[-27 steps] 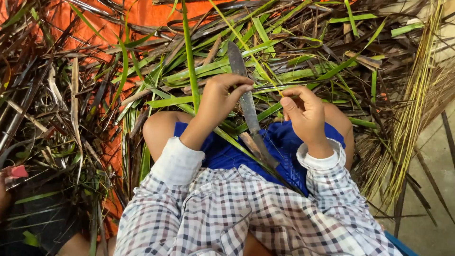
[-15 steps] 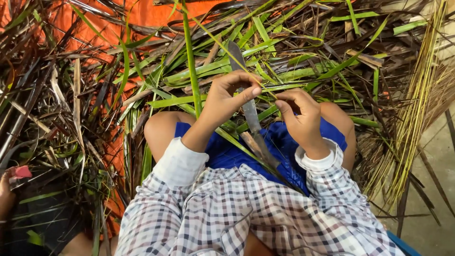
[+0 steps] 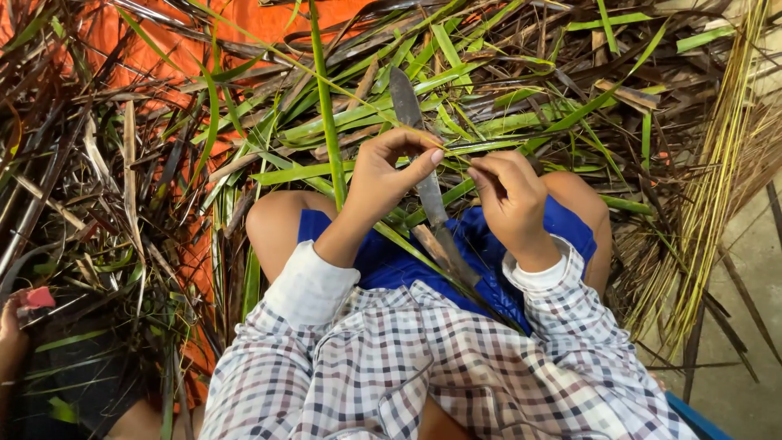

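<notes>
Behind both hands, the knife blade (image 3: 411, 122) partly hides.

No boxes, bags, labels, signs or screens to see here.
</notes>
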